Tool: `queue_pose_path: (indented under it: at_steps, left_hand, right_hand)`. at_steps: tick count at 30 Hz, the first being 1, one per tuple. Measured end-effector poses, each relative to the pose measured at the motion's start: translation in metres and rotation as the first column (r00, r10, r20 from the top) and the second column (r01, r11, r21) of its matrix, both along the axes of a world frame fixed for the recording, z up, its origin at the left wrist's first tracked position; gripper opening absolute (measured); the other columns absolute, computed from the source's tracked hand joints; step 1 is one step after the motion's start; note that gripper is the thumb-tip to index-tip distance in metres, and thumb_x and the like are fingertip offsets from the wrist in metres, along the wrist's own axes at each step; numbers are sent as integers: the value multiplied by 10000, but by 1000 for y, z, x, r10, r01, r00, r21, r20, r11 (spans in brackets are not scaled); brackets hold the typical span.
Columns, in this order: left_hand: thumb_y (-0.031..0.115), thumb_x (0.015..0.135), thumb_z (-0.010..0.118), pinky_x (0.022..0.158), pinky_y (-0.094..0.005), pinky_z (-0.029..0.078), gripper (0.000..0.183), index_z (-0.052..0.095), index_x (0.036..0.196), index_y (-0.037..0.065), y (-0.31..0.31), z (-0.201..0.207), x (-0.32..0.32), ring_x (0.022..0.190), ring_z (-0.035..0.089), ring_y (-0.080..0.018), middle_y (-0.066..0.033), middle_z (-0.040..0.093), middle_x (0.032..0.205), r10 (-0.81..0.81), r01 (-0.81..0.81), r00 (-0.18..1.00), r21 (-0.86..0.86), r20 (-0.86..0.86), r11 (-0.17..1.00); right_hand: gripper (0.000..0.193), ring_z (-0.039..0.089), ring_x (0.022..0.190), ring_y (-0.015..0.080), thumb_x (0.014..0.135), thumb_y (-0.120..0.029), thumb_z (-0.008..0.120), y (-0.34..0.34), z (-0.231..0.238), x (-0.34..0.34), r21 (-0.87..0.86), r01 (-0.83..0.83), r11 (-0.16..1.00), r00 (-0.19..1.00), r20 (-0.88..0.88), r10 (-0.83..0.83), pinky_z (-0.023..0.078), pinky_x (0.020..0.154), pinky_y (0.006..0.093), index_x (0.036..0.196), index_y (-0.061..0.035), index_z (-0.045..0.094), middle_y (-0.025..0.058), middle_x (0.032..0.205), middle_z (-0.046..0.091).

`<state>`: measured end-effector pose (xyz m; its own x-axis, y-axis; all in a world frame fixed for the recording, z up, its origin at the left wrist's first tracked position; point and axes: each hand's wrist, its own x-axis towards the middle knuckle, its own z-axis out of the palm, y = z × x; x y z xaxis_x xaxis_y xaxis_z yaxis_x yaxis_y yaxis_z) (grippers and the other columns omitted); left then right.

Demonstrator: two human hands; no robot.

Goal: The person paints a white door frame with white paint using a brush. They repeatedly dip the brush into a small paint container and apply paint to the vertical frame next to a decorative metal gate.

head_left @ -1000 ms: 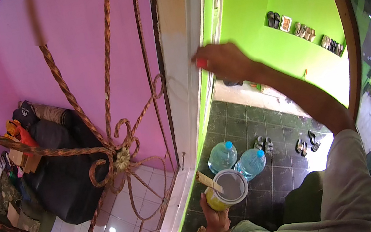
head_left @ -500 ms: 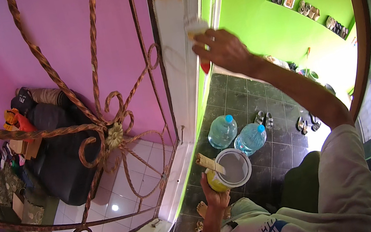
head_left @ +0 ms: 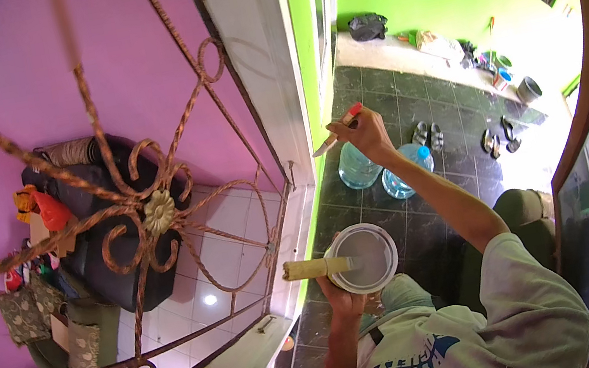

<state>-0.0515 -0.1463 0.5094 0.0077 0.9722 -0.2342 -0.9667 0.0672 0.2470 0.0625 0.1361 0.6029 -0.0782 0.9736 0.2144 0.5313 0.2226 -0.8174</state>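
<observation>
My left hand (head_left: 343,295) grips a paint can (head_left: 337,284) from its left and below. Pale grey paint (head_left: 370,257) shows inside its round white rim. A thick bamboo stick (head_left: 313,267) stands tilted in the can, its upper end jutting out to the left. My right hand (head_left: 368,131) is closed on a paintbrush (head_left: 353,114) with a red handle end. The pale brush tip points left and down, close to the white window frame (head_left: 285,107). I cannot tell whether the tip touches the frame.
On the left, a rusty twisted-metal window grille (head_left: 158,212) stands before a pink room with a dark sofa (head_left: 96,242). Two large water bottles (head_left: 398,180) stand on the dark tiled floor (head_left: 449,121). Beyond them lie sandals (head_left: 428,135), a black bag (head_left: 368,27) and several buckets (head_left: 528,89).
My right hand has come down from high beside the frame, bringing the paintbrush lower. The can has turned slightly, and its stick now lies more level. The whole view has shifted.
</observation>
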Motion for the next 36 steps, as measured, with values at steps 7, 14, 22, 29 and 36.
queue_pose_path:
  at_steps: [7, 14, 22, 29, 36]
  left_hand:
    - [488, 1011, 514, 1075, -509, 503, 631, 439, 1492, 86, -2, 41, 1, 1314, 537, -405, -263, 526, 1418, -123, 94, 966, 138, 227, 986]
    - [560, 1000, 501, 1119, -625, 410, 694, 340, 1561, 184, -12, -1, -4, 1391, 427, -465, -278, 388, 1528, -157, 124, 920, 111, 360, 986]
    - [429, 1013, 543, 935, -694, 533, 640, 334, 1552, 155, -5, 31, -2, 1354, 408, -530, -368, 358, 1457, -69, 83, 943, -30, 326, 996]
    - [458, 1008, 518, 924, -709, 508, 570, 437, 1452, 109, 14, 55, 4, 1248, 475, -510, -315, 461, 1357, -312, 288, 693, 147, 650, 946]
    - [478, 1066, 384, 960, -582, 550, 604, 493, 1390, -20, 7, 57, 8, 1235, 571, -447, -268, 588, 1294, -234, 227, 848, 73, 475, 971]
  right_hand:
    - [418, 700, 612, 143, 895, -362, 759, -24, -65, 21, -299, 74, 951, 909, -371, -188, 558, 588, 279, 893, 55, 734, 126, 753, 736]
    - [485, 720, 725, 164, 926, -370, 721, -40, -79, 5, -236, -30, 971, 729, -670, -140, 577, 658, 277, 1055, 98, 721, 154, 821, 748]
    - [460, 694, 706, 145, 932, -368, 713, -40, -66, -3, -245, 1, 970, 737, -655, -166, 556, 648, 279, 1047, 77, 740, 126, 808, 745]
    - [373, 716, 848, 153, 983, -304, 693, -32, -40, -8, -102, -109, 989, 624, -781, -12, 571, 795, 292, 1079, 56, 707, 138, 942, 738]
    - [268, 711, 989, 216, 945, -91, 682, -18, 0, -4, 414, -89, 906, 847, -447, 288, 560, 867, 327, 1206, -43, 715, 121, 1146, 731]
